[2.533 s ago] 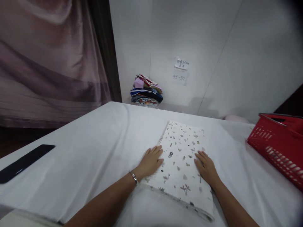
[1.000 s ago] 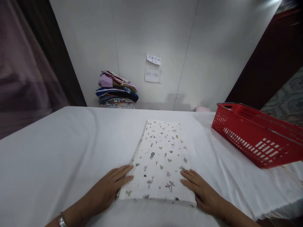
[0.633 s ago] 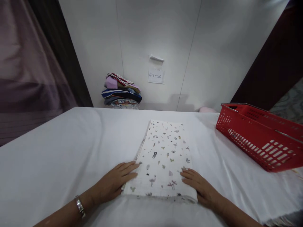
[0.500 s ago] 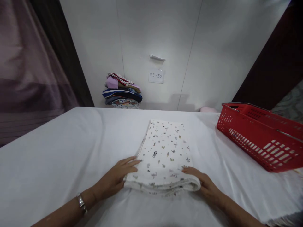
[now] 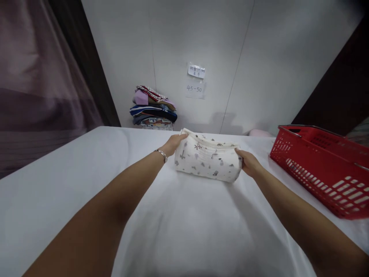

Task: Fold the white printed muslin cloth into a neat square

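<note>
A folded patterned cloth [image 5: 208, 160], white with small printed motifs, lies on the far middle of the white-covered table [image 5: 72, 181], doubled over into a thick bundle with its rounded fold toward the near side. It sits between the two hands, both arms stretched out over the table. The left hand [image 5: 173, 142] grips the bundle's left end, fingers curled over the upper far corner. The right hand [image 5: 248, 162] clasps the right end, thumb on top and fingers wrapped against the side. Near the right hand, at the table's right edge, stands a red plastic basket [image 5: 319, 169]. Beyond the cloth, against the far wall, rests a stack of folded clothes [image 5: 153, 108], with paper notes [image 5: 196, 80] stuck on the wall to its right.
</note>
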Demonstrator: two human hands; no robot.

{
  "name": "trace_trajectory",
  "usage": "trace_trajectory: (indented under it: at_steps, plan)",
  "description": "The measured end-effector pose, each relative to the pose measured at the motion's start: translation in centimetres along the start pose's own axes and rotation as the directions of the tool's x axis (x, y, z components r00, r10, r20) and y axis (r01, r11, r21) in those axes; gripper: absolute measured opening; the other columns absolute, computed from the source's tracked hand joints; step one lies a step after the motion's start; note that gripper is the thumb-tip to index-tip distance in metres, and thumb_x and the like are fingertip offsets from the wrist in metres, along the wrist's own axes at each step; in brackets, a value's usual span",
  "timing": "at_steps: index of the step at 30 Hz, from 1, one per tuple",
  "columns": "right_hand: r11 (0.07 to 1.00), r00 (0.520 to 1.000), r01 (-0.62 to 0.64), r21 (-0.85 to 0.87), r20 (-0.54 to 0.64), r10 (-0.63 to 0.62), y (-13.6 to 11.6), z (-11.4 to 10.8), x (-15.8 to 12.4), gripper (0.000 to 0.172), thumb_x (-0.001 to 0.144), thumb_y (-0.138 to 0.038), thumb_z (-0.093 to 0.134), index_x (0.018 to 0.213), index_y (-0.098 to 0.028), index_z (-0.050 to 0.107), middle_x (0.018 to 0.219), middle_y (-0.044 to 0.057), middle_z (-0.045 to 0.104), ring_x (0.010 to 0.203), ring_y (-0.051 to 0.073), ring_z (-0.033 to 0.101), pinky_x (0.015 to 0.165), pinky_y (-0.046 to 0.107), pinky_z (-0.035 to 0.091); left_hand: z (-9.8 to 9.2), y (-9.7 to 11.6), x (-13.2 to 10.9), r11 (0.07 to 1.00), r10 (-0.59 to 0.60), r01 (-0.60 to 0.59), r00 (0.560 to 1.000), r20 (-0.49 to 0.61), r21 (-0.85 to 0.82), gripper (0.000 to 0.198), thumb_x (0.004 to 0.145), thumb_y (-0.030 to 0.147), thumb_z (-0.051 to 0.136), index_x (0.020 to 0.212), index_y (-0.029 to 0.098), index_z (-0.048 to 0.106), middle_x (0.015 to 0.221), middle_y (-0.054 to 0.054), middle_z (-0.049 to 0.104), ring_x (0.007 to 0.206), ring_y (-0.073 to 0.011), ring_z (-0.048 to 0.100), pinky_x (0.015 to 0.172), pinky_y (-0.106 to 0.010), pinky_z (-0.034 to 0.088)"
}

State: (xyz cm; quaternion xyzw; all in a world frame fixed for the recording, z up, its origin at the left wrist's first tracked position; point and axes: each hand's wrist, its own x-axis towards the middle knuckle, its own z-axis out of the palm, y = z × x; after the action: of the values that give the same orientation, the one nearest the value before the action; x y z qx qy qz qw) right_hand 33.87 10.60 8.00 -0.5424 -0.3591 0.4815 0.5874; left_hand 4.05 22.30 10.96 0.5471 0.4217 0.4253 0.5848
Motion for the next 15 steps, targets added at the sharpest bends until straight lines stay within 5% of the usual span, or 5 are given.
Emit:
trace_trajectory:
  at_steps: [10,15]
  plan:
    - [0.974,0.975,-0.213,0.075,-0.051,0.217,1.8,-0.1,4.3,0.014,0.079,-0.023,0.057,0.086,-0.013,0.064,0.080,0.009,0.070,0.075,0.020,0.066,0.066,0.028,0.054,0.8,-3.3,5.9,0.977,-0.212,0.212,0.977,0.002,0.011,0.031,0.064,0.038,0.068,0.081,0.013,0.064,0.087,-0.013,0.069,0.081,-0.0255,0.066,0.070,-0.034,0.053]
    - [0.976,0.976,-0.214,0.027,-0.027,0.215,3.3,-0.3,8.4,0.020,0.078,-0.030,0.059,0.088,-0.014,0.063,0.080,0.010,0.070,0.075,0.022,0.065,0.064,0.029,0.054,1.0,-5.0,9.8,0.965,-0.240,0.245,0.969,-0.064,0.090,0.035,0.067,0.043,0.065,0.085,0.013,0.064,0.090,-0.013,0.069,0.081,-0.0240,0.066,0.069,-0.031,0.053]
